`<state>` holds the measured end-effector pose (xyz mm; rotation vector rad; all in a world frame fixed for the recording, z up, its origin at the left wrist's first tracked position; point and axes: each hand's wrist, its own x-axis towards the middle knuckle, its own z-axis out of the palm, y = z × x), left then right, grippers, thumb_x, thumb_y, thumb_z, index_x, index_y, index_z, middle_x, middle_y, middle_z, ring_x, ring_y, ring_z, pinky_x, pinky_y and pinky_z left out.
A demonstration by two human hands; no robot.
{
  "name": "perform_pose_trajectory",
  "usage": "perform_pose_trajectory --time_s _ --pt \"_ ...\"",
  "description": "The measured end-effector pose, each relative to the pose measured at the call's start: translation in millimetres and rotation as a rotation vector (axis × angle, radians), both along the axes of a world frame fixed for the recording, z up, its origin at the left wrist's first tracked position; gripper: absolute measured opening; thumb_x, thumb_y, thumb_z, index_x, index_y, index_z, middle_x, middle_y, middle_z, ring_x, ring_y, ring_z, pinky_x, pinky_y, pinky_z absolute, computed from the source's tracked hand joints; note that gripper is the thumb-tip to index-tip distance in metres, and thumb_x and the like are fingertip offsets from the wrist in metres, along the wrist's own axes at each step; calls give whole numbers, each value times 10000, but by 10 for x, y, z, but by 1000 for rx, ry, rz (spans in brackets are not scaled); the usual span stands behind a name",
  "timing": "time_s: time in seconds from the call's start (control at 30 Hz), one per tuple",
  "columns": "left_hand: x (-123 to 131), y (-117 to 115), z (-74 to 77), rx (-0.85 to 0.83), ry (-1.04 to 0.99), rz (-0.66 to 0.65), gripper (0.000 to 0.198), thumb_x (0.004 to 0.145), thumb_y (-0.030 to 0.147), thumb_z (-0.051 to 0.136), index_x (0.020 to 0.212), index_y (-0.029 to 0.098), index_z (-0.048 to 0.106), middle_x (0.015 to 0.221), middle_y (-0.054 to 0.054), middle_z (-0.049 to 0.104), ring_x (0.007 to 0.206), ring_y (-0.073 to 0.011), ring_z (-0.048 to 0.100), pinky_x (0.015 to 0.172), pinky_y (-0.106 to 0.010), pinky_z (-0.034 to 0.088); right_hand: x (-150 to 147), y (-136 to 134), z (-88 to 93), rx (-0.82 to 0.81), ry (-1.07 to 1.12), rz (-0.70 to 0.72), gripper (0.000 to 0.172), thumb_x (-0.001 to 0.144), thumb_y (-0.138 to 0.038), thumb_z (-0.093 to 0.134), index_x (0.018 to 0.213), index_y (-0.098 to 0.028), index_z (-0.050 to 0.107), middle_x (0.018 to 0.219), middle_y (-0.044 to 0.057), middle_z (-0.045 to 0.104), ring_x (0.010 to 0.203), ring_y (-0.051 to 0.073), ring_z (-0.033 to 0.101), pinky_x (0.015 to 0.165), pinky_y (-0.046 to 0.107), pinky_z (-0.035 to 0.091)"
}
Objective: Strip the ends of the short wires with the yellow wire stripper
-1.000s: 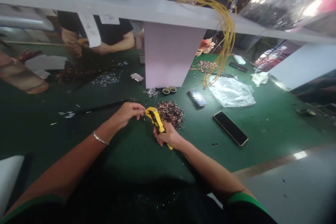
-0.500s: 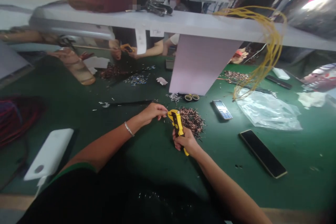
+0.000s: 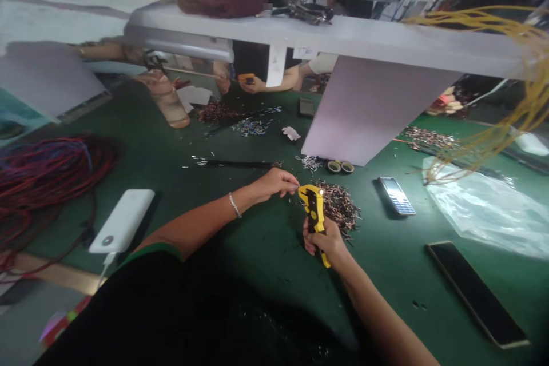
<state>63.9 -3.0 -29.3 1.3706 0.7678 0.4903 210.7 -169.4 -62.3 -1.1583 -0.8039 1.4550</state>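
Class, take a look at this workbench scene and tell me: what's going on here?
A person at a green table grips a yellow tool in the right hand. The left hand pinches something too small to make out at the tool's head. A pile of short wire pieces lies right beside the tool. Across the table, another person's hand holds a similar tool.

Both bare forearms reach forward and converge, the left hand (image 3: 274,183) stretched farther out, wrist straight, palm down, its fingertips (image 3: 295,186) pinched together and pointing right, the right hand (image 3: 323,243) nearer the body, curled into a tight fist.
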Motion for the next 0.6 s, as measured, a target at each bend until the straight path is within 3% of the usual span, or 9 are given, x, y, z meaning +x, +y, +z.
perform_pose_trajectory --time_s 0.07,0.23,0.6 --pt "-9 -28 12 8 -5 2 54 717 101 688 753 77 721 565 10 637 417 -41 452 436 -184 329 -1 -38 -14 3 -24 44 223 560 -138 629 766 -183 556 529 -67 544 332 85 455 327 223 390" --pt "-24 -71 -15 -40 -8 -42 30 753 115 707 755 93 727 570 23 631 423 -31 427 465 -190 321 31 -109 -80 -37 -61 -25 252 619 -193 744 809 -171 580 580 -38 566 354 85 459 332 222 391" --pt "37 12 -304 -135 -121 -118 27 734 155 733 720 134 742 623 5 642 522 -67 467 483 -205 331 119 -88 37 -144 -140 75 313 553 -336 854 717 -183 634 489 12 562 345 147 476 324 279 414"
